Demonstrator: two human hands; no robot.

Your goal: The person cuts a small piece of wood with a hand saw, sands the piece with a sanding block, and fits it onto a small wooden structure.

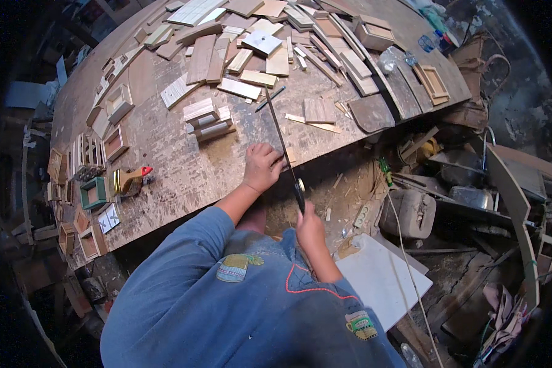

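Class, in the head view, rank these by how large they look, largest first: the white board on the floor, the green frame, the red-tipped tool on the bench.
1. white board
2. green frame
3. red-tipped tool, looking close to the frame in size, so that order is unsure.

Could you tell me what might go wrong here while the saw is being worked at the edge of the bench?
The left hand presses down right beside the saw blade, so a slip could bring the blade against its fingers. The small wood piece under the blade lies at the workbench edge and might shift or drop. The right hand grips the dark saw handle below the bench, an awkward angle that may jam the stroke.
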